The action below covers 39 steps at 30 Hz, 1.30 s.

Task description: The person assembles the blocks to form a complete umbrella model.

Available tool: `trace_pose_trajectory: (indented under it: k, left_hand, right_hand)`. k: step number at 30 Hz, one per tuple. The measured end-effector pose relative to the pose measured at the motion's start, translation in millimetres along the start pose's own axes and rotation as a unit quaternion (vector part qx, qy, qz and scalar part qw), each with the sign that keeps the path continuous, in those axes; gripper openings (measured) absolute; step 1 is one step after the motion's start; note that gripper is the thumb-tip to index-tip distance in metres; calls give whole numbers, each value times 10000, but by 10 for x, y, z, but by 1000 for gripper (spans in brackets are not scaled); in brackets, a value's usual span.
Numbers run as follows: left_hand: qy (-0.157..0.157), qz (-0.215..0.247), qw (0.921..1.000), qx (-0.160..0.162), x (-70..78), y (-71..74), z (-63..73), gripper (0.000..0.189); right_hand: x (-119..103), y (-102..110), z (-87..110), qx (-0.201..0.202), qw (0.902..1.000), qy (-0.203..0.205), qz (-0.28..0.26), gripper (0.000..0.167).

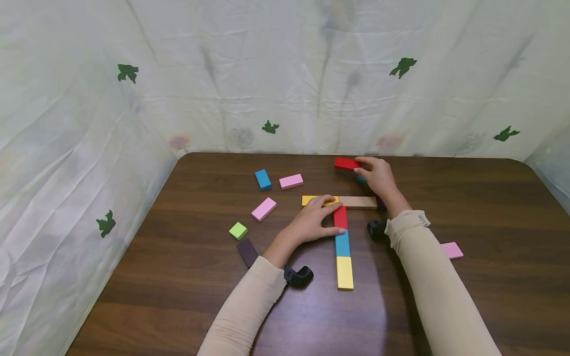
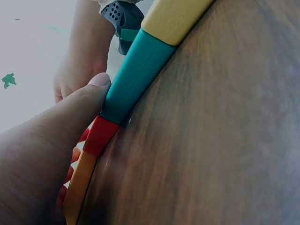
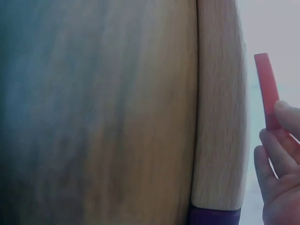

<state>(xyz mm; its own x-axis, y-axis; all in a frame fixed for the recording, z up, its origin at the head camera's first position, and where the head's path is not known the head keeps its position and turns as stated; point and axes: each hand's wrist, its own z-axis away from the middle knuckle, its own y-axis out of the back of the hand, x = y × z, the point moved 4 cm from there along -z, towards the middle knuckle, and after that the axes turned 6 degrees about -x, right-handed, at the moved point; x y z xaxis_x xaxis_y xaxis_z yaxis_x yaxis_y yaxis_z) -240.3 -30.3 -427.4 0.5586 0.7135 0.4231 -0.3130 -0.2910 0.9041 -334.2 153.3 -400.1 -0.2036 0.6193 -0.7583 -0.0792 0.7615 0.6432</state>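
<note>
At the far side of the table my right hand (image 1: 376, 175) pinches one end of a red block (image 1: 345, 163) between thumb and fingers. The right wrist view shows that red block (image 3: 267, 89) standing out past the fingertips. Part of a blue block (image 1: 361, 179) shows under this hand. My left hand (image 1: 311, 220) rests on a T of blocks, fingers spread. Its thumb (image 2: 96, 86) touches near the joint of the stem's red block (image 1: 340, 218) and blue block (image 1: 342, 243); other fingers lie over the yellow crossbar block (image 1: 307, 200).
A pale yellow block (image 1: 345, 273) ends the stem; a plain wood block (image 1: 357, 202) and a dark purple block (image 1: 380, 203) continue the crossbar. Left lie a blue block (image 1: 263, 179), pink blocks (image 1: 291, 181), a green block (image 1: 238, 231) and a dark block (image 1: 247, 252). Another pink block (image 1: 452, 250) lies right.
</note>
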Motion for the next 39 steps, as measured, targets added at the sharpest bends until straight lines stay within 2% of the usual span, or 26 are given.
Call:
trace_pose_trajectory:
  k: [11,21,30,39]
  left_hand:
    - [-15,-65,10000,63,-1,-5,-2,73]
    - [-30,-11,9999,109,2,-6,7,73]
    - [-50,-29,9999,123,1,-5,6,73]
    - [-126,-62,9998,171,-6,-8,-8,72]
  right_hand:
    - [40,-36,-35,-85,9998,-1,183,36]
    - [98,-69,-54,-235,9985,-247,417,37]
    - [129,-86,-61,-410,9979,-260,426,36]
    - [150,-113,-65,-554,9969,-447,325,37]
